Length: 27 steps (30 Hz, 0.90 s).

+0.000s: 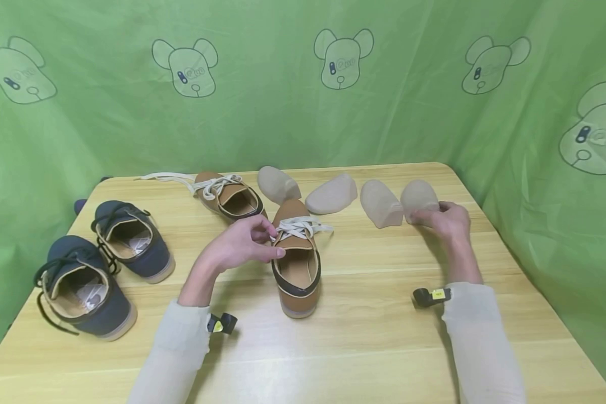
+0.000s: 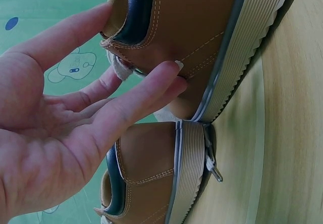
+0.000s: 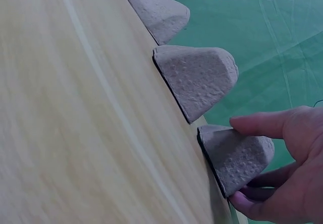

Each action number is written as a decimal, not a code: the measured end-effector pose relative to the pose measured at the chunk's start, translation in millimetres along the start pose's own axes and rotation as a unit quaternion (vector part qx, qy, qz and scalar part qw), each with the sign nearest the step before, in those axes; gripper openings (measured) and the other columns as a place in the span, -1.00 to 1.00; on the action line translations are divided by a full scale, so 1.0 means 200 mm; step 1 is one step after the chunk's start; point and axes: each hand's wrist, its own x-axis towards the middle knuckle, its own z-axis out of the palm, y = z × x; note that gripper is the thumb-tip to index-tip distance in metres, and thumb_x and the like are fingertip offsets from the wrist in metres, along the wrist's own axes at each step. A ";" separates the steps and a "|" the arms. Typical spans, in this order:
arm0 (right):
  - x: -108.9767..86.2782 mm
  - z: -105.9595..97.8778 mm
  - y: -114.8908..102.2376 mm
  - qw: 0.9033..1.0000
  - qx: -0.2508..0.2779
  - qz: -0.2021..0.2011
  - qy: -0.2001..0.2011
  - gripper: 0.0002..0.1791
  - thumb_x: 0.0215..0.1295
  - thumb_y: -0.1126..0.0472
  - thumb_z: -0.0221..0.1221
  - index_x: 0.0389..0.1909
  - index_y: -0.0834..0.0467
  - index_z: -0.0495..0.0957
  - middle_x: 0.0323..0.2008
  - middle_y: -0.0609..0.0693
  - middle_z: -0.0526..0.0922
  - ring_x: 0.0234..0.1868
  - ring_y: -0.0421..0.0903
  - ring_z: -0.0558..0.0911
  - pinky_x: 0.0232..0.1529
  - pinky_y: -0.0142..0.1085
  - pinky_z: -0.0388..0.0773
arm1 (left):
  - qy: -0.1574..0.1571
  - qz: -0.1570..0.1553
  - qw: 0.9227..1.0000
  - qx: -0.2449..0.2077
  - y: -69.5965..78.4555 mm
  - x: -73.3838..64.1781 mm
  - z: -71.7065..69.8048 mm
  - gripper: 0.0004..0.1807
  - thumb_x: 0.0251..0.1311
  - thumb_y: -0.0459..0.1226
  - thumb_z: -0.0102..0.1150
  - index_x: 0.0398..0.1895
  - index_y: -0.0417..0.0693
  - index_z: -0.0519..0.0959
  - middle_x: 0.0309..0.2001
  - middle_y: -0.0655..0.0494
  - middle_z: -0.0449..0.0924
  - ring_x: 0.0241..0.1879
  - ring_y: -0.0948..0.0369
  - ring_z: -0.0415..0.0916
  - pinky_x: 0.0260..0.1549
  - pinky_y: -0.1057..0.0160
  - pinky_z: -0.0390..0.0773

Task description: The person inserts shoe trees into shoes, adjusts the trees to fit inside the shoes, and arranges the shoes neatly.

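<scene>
My left hand is at the left side of a brown lace-up shoe in the middle of the table. In the left wrist view its fingers are stretched out, with fingertips on the shoe's side and the thumb at the collar. White laces cross the shoe's tongue. On the right, my right hand pinches a grey moulded-pulp shoe insert between thumb and fingers. The right wrist view shows this insert upright at the table's surface, rounded end toward the palm.
Three more pulp inserts, including one nearby, lie in a row along the back. A second brown shoe with loose laces stands back left. Two navy shoes stand at left. Green printed curtains surround the table.
</scene>
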 end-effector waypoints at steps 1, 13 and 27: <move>0.00 0.00 0.00 1.000 0.001 0.001 0.007 0.05 0.15 -0.06 0.45 0.54 0.26 0.15 0.50 0.32 0.24 0.51 0.28 0.21 0.54 0.15 0.07 | 0.000 0.000 1.000 0.000 0.00 0.00 0.00 -0.51 0.02 -0.19 0.57 -0.03 -0.09 0.53 0.05 -0.01 0.67 0.17 0.06 0.59 0.08 0.08 0.63; 0.01 0.02 -0.02 0.997 0.043 0.019 0.066 -0.10 0.15 -0.08 0.45 0.46 0.14 0.34 0.48 0.14 0.35 0.50 0.10 0.29 0.55 -0.03 0.14 | -0.001 0.003 1.000 -0.006 0.00 0.00 0.00 -0.51 0.02 -0.21 0.56 -0.04 -0.11 0.52 0.05 -0.02 0.67 0.21 0.05 0.58 0.11 0.06 0.62; 0.00 0.05 -0.08 0.983 0.140 0.035 0.117 -0.14 0.05 0.07 0.55 0.42 -0.04 0.42 0.23 -0.10 0.58 0.21 -0.19 0.54 0.36 -0.33 0.43 | -0.001 0.003 1.000 -0.002 0.00 0.01 -0.01 -0.51 0.02 -0.19 0.57 -0.04 -0.09 0.52 0.05 0.00 0.67 0.23 0.05 0.57 0.14 0.04 0.60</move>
